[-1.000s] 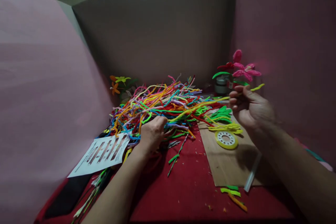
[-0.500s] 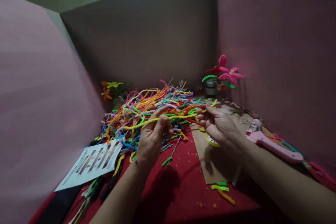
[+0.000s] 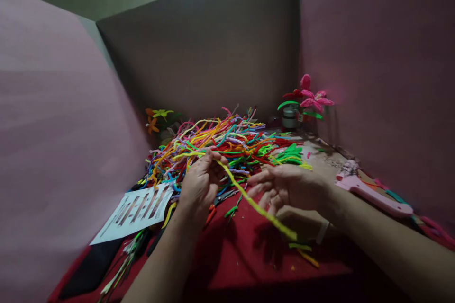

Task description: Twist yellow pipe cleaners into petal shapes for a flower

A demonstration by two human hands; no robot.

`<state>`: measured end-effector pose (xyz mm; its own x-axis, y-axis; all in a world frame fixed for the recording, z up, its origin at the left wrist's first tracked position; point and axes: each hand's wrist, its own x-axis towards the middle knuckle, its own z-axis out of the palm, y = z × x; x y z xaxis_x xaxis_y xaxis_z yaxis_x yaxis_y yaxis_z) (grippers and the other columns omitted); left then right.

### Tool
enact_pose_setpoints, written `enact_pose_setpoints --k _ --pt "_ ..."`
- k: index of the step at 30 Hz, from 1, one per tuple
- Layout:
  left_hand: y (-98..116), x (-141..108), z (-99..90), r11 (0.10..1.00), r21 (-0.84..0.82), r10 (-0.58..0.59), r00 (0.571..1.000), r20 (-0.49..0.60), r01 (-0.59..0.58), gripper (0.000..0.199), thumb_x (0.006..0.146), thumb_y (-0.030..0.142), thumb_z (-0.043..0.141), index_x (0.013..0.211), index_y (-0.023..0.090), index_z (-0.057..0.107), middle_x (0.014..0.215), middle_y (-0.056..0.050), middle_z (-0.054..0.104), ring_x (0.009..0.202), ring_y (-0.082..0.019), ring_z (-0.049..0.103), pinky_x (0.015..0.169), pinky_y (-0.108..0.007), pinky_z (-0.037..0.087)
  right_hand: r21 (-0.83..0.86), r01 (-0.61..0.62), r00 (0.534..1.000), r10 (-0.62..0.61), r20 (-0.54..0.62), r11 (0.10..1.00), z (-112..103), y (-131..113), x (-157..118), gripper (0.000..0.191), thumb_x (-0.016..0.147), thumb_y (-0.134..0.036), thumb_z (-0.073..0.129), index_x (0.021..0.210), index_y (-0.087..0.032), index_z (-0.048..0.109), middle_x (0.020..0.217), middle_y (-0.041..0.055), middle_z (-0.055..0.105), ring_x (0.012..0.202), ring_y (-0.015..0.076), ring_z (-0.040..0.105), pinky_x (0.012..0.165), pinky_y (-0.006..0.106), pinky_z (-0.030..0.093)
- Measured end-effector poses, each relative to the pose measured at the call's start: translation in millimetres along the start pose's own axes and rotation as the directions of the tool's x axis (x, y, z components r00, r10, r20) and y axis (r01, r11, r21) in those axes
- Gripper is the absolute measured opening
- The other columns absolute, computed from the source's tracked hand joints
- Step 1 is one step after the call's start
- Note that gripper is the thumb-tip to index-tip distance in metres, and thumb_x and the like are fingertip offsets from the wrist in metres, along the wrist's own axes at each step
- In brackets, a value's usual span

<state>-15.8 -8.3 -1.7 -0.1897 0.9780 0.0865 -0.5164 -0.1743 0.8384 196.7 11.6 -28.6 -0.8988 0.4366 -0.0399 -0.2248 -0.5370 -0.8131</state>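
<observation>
A long yellow pipe cleaner runs through the pinched fingers of my left hand. One end points up and left over the pile; the other slants down to the right, toward the table's front. Just right of this strand is my right hand, its fingers loosely spread and apparently holding nothing. Behind both hands lies a big tangled heap of multicoloured pipe cleaners. Scissors with red handles lie partly hidden beside my left hand.
A printed paper sheet lies at the left, near a black flat object. A pink glue gun rests at the right. Pink flowers stand at the back right, orange and yellow ones at the back left. Red cloth covers the table.
My right hand has let go of the yellow pipe cleaner and opened beside it. The strand's right end now hangs down toward the front. The view has shifted slightly left.
</observation>
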Motion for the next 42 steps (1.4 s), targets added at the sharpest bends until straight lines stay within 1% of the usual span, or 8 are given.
enact_pose_setpoints --k 3,6,9,14,22,31,37,42 --pt "-5 -2 5.4 0.998 0.066 0.015 0.997 0.076 -0.02 0.019 0.07 0.03 0.066 0.066 0.012 0.059 0.061 -0.002 0.061 0.059 -0.011 0.059 0.055 -0.021 0.048 -0.036 -0.04 0.997 0.042 0.06 0.999 23 18 7 0.028 0.079 -0.032 0.052 0.097 -0.011 0.058 0.084 0.0118 0.065 0.067 0.0191 0.064 0.062 0.033 0.049" --pt "-6 1 6.2 0.998 0.063 0.027 0.998 0.06 -0.03 0.017 0.07 0.028 0.066 0.07 0.011 0.06 0.06 -0.001 0.061 0.057 -0.01 0.059 0.056 -0.021 0.048 -0.037 0.012 0.988 -0.018 -0.151 0.999 38 31 11 0.023 0.076 -0.03 0.056 0.089 -0.012 0.06 0.057 -0.0004 0.056 0.036 0.0052 0.044 0.035 0.017 0.033" --pt "-1 8 5.0 0.998 -0.059 0.009 1.0 -0.029 -0.011 0.012 0.076 0.023 0.061 0.075 0.012 0.06 0.056 0.0 0.058 0.053 -0.009 0.058 0.055 -0.021 0.048 -0.061 0.059 0.943 -0.076 -0.323 0.996 43 39 13 0.02 0.077 -0.031 0.055 0.086 -0.014 0.06 0.044 -0.0089 0.037 0.031 0.0006 0.019 0.03 0.014 0.012" --pt "11 23 11.6 0.961 -0.266 -0.092 0.995 -0.031 0.081 0.023 0.09 0.018 0.036 0.077 0.012 0.054 0.04 0.008 0.037 0.028 -0.003 0.031 0.031 -0.013 0.025 -0.087 0.178 0.858 -0.198 -0.474 0.98 54 58 18 0.016 0.078 -0.03 0.051 0.076 -0.015 0.056 0.039 -0.0105 0.027 0.032 0.0023 0.015 0.031 0.016 0.011" --pt "13 34 23.0 0.99 -0.13 0.046 0.999 -0.029 -0.049 0.02 0.087 0.019 0.043 0.07 0.012 0.05 0.038 0.011 0.024 0.026 -0.001 0.018 0.029 -0.013 0.016 0.114 0.187 0.869 -0.11 -0.483 0.976 63 80 15 0.015 0.077 -0.03 0.05 0.075 -0.016 0.053 0.038 -0.0107 0.027 0.031 0.003 0.013 0.031 0.018 0.01" --pt "31 40 29.3 0.977 -0.153 0.145 0.988 -0.045 -0.15 0.016 0.082 0.004 0.04 0.072 0.012 0.049 0.043 0.009 0.034 0.029 -0.001 0.026 0.032 -0.014 0.021 -0.06 0.167 0.892 -0.177 -0.417 0.984 61 93 7 0.023 0.079 -0.035 0.052 0.079 -0.012 0.055 0.043 -0.0103 0.024 0.038 0.0028 0.015 0.039 0.02 0.01" --pt "34 37 28.9 0.98 -0.023 0.194 0.979 -0.054 -0.196 0.017 0.081 0.008 0.042 0.067 0.012 0.051 0.038 0.011 0.024 0.027 -0.001 0.016 0.03 -0.015 0.013 -0.138 0.143 0.851 -0.193 -0.489 0.98 65 87 2 0.023 0.077 -0.037 0.051 0.077 -0.014 0.054 0.04 -0.0107 0.026 0.035 0.0029 0.014 0.036 0.02 0.009" --pt "62 31 28.3 0.922 -0.042 0.382 0.923 -0.051 -0.384 0.02 0.082 0.008 0.041 0.066 0.015 0.051 0.038 0.01 0.02 0.029 -0.002 0.016 0.031 -0.017 0.015 -0.131 0.11 0.848 -0.162 -0.504 0.985 61 93 2 0.015 0.072 -0.032 0.051 0.071 -0.017 0.051 0.035 -0.0111 0.027 0.029 0.0043 0.017 0.031 0.02 0.013"
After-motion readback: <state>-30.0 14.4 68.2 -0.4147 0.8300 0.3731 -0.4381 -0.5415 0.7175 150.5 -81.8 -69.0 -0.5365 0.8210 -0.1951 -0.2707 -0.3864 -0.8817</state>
